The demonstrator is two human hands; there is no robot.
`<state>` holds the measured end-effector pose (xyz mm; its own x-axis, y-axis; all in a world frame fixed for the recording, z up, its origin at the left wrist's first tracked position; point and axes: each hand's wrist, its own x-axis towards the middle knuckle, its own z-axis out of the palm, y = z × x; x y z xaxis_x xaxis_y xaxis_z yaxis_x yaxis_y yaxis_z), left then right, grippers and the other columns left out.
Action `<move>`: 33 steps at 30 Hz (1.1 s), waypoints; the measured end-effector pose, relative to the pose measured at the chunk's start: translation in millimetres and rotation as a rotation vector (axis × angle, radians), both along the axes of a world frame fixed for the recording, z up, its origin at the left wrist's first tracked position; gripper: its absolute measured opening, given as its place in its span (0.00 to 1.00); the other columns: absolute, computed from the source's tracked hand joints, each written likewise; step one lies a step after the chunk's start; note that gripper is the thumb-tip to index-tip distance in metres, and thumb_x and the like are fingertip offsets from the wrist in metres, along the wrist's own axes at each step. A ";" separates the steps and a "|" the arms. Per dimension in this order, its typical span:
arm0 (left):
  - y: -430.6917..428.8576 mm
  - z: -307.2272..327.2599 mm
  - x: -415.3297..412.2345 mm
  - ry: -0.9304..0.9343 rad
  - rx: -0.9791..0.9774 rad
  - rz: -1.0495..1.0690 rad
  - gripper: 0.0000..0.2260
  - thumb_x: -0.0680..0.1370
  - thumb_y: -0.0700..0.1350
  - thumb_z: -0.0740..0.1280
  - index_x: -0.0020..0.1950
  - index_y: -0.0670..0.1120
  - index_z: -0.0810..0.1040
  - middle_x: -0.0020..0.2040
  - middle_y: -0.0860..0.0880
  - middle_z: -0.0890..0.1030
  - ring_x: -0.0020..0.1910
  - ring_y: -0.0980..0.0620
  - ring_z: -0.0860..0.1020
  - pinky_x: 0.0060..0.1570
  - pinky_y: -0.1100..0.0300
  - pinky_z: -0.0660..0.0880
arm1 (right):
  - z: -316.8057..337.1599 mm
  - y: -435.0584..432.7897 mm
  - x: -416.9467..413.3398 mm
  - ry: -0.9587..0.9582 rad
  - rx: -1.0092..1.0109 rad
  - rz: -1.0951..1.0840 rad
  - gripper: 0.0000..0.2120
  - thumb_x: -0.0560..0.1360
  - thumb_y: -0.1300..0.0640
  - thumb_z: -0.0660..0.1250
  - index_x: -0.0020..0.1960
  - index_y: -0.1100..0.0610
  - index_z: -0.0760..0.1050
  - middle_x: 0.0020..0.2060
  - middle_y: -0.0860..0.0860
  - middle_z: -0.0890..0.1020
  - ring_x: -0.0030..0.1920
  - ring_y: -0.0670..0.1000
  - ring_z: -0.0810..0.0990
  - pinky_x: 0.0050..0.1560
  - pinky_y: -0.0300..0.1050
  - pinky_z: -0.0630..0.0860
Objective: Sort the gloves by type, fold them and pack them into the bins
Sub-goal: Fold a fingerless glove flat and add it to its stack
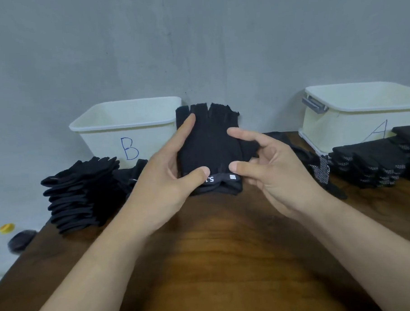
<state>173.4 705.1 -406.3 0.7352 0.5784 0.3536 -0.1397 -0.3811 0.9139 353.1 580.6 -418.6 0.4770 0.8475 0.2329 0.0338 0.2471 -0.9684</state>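
Black knit fingerless glove (208, 141) is held above the brown wooden table (227, 248), between the white plastic bin marked with a blue "B" (100, 141) and the white plastic bin marked "A" (339, 128). Its long axis runs away from the person, cut finger ends toward the grey wall (194, 50), cuff nearest. White cuff print reads "5." before the thumb hides it, beside a small white square tag (232, 177), unreadable. The left hand (167, 173) pinches the left edge, thumb on the cuff; the right hand (272, 168) pinches the right side between thumb and forefinger
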 end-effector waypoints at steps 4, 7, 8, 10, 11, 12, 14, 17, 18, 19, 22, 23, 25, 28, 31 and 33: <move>37.1 17.6 -26.6 -0.110 -0.037 0.113 0.35 0.81 0.31 0.69 0.83 0.54 0.65 0.76 0.60 0.75 0.74 0.60 0.74 0.75 0.54 0.71 | 26.9 51.8 -30.5 0.110 0.053 0.086 0.27 0.77 0.74 0.72 0.70 0.53 0.79 0.55 0.55 0.88 0.56 0.60 0.87 0.60 0.55 0.83; 62.4 18.8 -41.0 -0.206 -0.103 0.259 0.29 0.81 0.30 0.64 0.81 0.51 0.70 0.73 0.59 0.79 0.70 0.59 0.79 0.67 0.58 0.76 | 33.4 87.6 -54.7 0.167 0.044 0.099 0.26 0.77 0.75 0.71 0.70 0.56 0.78 0.55 0.55 0.89 0.57 0.58 0.88 0.58 0.54 0.85; 69.7 18.0 -44.5 -0.217 -0.122 0.307 0.28 0.81 0.31 0.64 0.80 0.51 0.73 0.72 0.59 0.79 0.69 0.60 0.78 0.67 0.59 0.77 | 33.7 96.8 -61.1 0.181 0.030 0.100 0.25 0.77 0.75 0.70 0.70 0.56 0.78 0.54 0.57 0.89 0.55 0.58 0.88 0.57 0.53 0.86; 81.5 15.3 -50.4 -0.195 -0.142 0.386 0.27 0.79 0.36 0.66 0.77 0.53 0.76 0.70 0.60 0.80 0.69 0.60 0.78 0.70 0.55 0.75 | 34.1 110.7 -69.9 0.215 0.007 0.097 0.23 0.78 0.74 0.69 0.69 0.57 0.78 0.49 0.58 0.88 0.48 0.55 0.89 0.50 0.50 0.86; 86.4 13.8 -52.2 -0.168 -0.155 0.412 0.27 0.77 0.39 0.66 0.76 0.54 0.77 0.69 0.60 0.81 0.68 0.59 0.79 0.71 0.53 0.75 | 33.0 116.2 -72.6 0.234 -0.002 0.093 0.22 0.78 0.73 0.68 0.69 0.57 0.78 0.45 0.58 0.88 0.45 0.53 0.88 0.48 0.48 0.86; 90.9 11.9 -53.4 -0.135 -0.167 0.436 0.27 0.76 0.41 0.67 0.76 0.55 0.78 0.67 0.61 0.82 0.66 0.60 0.81 0.70 0.52 0.76 | 31.1 121.1 -73.7 0.252 -0.011 0.085 0.21 0.79 0.72 0.68 0.68 0.57 0.78 0.42 0.56 0.86 0.42 0.52 0.86 0.47 0.47 0.85; 96.3 9.4 -54.8 -0.052 -0.165 0.497 0.26 0.76 0.44 0.67 0.75 0.57 0.78 0.65 0.65 0.82 0.62 0.64 0.81 0.70 0.52 0.76 | 25.2 131.3 -74.6 0.285 -0.037 0.063 0.19 0.79 0.71 0.67 0.67 0.58 0.78 0.39 0.55 0.84 0.41 0.51 0.85 0.50 0.50 0.86; 98.2 4.3 -54.3 0.067 -0.118 0.560 0.23 0.79 0.45 0.67 0.74 0.57 0.79 0.69 0.64 0.80 0.69 0.62 0.76 0.75 0.54 0.71 | 14.2 141.6 -75.2 0.294 -0.100 0.041 0.17 0.80 0.70 0.68 0.66 0.60 0.78 0.44 0.58 0.84 0.43 0.52 0.85 0.51 0.51 0.87; 97.6 2.6 -52.9 0.100 -0.105 0.559 0.22 0.80 0.43 0.67 0.73 0.56 0.80 0.69 0.62 0.80 0.69 0.61 0.76 0.75 0.55 0.70 | 10.6 143.4 -74.4 0.291 -0.125 0.028 0.16 0.80 0.70 0.68 0.66 0.61 0.78 0.45 0.58 0.84 0.42 0.52 0.86 0.48 0.50 0.87; 96.8 1.3 -51.3 0.132 -0.095 0.557 0.21 0.81 0.43 0.66 0.73 0.54 0.80 0.69 0.61 0.81 0.68 0.61 0.77 0.74 0.57 0.70 | 7.7 144.6 -73.1 0.288 -0.149 0.014 0.15 0.80 0.70 0.68 0.65 0.61 0.79 0.46 0.58 0.84 0.42 0.51 0.87 0.45 0.48 0.87; 94.3 -0.3 -46.9 0.217 -0.074 0.540 0.20 0.83 0.42 0.64 0.74 0.53 0.79 0.68 0.59 0.81 0.65 0.61 0.77 0.66 0.64 0.69 | 0.4 147.8 -67.7 0.270 -0.205 -0.013 0.14 0.79 0.69 0.69 0.63 0.60 0.80 0.51 0.59 0.85 0.43 0.51 0.87 0.41 0.43 0.84; 94.6 -1.1 -46.1 0.232 -0.065 0.537 0.20 0.83 0.42 0.64 0.74 0.53 0.79 0.68 0.59 0.81 0.65 0.60 0.76 0.64 0.64 0.69 | -1.2 148.8 -65.9 0.257 -0.216 -0.020 0.14 0.79 0.69 0.68 0.63 0.60 0.80 0.51 0.59 0.85 0.44 0.51 0.86 0.41 0.43 0.84; 96.1 -2.8 -45.4 0.245 -0.057 0.549 0.20 0.82 0.41 0.63 0.73 0.52 0.80 0.68 0.58 0.81 0.65 0.60 0.76 0.64 0.64 0.69 | -3.9 150.2 -64.2 0.228 -0.233 -0.022 0.15 0.79 0.69 0.68 0.64 0.59 0.80 0.49 0.57 0.85 0.42 0.50 0.86 0.42 0.44 0.84; 96.0 -5.3 -44.1 0.281 -0.035 0.567 0.20 0.82 0.41 0.63 0.73 0.53 0.80 0.67 0.58 0.81 0.66 0.58 0.77 0.65 0.62 0.70 | -7.7 151.0 -64.3 0.206 -0.256 -0.005 0.16 0.79 0.69 0.68 0.66 0.60 0.78 0.49 0.58 0.84 0.42 0.50 0.87 0.42 0.44 0.85; 97.4 -9.5 -42.2 0.292 -0.015 0.579 0.21 0.81 0.40 0.62 0.72 0.54 0.80 0.67 0.56 0.82 0.62 0.55 0.80 0.63 0.58 0.76 | -14.6 154.3 -65.2 0.148 -0.296 -0.023 0.18 0.79 0.68 0.69 0.67 0.59 0.79 0.55 0.59 0.84 0.52 0.54 0.87 0.48 0.47 0.87; 99.3 -11.4 -41.5 0.300 -0.007 0.587 0.21 0.81 0.40 0.61 0.71 0.54 0.81 0.66 0.54 0.82 0.52 0.56 0.82 0.49 0.61 0.76 | -19.0 156.8 -66.8 0.111 -0.313 -0.035 0.17 0.79 0.67 0.69 0.67 0.58 0.79 0.57 0.58 0.84 0.56 0.55 0.87 0.51 0.48 0.87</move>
